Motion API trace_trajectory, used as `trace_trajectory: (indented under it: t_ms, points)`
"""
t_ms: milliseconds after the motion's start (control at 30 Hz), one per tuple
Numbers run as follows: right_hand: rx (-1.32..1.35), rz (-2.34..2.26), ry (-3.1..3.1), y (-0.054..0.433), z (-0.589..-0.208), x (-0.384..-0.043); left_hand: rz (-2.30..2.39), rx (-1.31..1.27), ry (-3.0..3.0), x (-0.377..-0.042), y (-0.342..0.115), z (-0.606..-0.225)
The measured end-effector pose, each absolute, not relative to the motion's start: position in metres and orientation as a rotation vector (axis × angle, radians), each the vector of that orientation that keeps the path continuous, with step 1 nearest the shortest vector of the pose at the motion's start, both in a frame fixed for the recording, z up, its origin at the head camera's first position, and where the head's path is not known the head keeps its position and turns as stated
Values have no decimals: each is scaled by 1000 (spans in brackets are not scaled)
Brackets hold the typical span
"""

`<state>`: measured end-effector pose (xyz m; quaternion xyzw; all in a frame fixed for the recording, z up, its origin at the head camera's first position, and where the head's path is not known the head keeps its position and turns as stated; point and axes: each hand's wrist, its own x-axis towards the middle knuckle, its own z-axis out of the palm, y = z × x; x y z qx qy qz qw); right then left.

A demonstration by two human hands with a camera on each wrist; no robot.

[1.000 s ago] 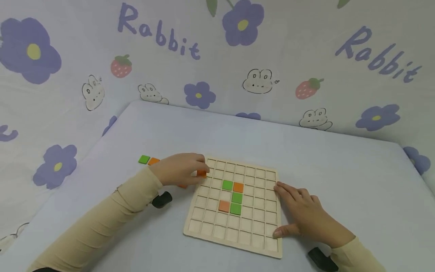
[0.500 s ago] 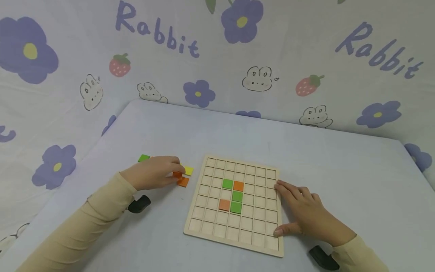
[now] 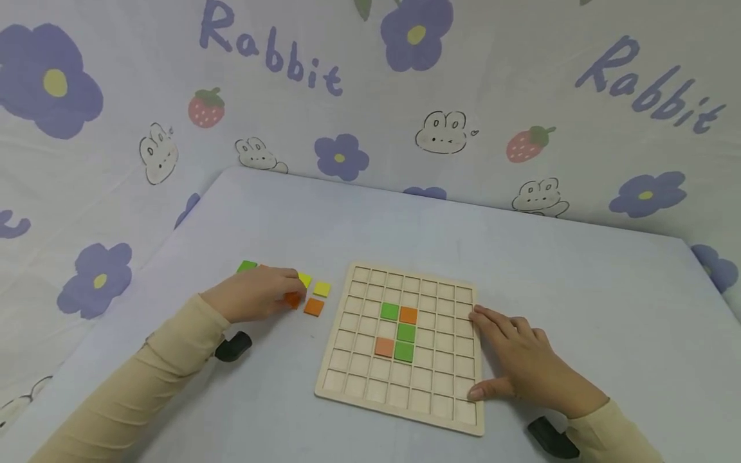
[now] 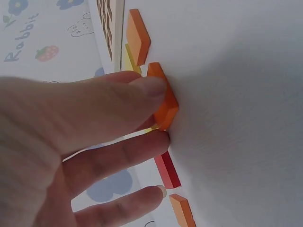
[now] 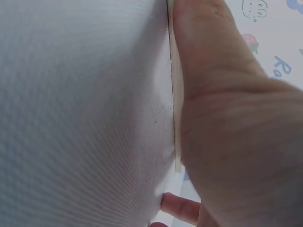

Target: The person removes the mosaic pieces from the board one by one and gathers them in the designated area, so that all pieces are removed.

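My left hand [image 3: 255,294] pinches an orange square tile [image 3: 292,299] between thumb and finger, low among loose tiles left of the board. In the left wrist view the thumb lies over this orange tile [image 4: 165,111], which stands at the white tabletop. Close by lie another orange tile [image 3: 314,307] and two yellow tiles [image 3: 321,289], one partly behind my fingers. My right hand [image 3: 521,360] rests along the right edge of the wooden grid board [image 3: 399,404], fingers extended and thumb lower on the rim. Green tiles [image 3: 406,332] and orange tiles [image 3: 408,315] sit in its middle cells.
A green tile [image 3: 247,265] lies beyond my left wrist. In the left wrist view a red tile [image 4: 167,170] and another orange tile [image 4: 182,210] lie beside my fingers. Behind the table hangs a printed cloth [image 3: 370,96] with flowers and rabbits.
My left hand has moved left, from the board's left edge back to the loose tiles, carrying the orange tile. Yellow tiles behind it have come into view. My right hand stays on the board.
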<state>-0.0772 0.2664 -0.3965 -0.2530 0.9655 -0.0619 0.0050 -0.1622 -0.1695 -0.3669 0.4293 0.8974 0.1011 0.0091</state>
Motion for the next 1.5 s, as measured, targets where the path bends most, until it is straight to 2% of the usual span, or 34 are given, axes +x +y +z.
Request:
trace_trajectory:
  t_ms: [633, 867, 1500]
  points:
    - [-818, -177, 3042, 271, -395, -79, 270, 1366, 2845, -165, -163, -366]
    - [-823, -177, 3041, 272, -394, -80, 232, 1475, 2858, -164, -154, -360]
    - [-795, -199, 3021, 272, -401, -82, 336, 1605, 2666, -174, -66, -348]
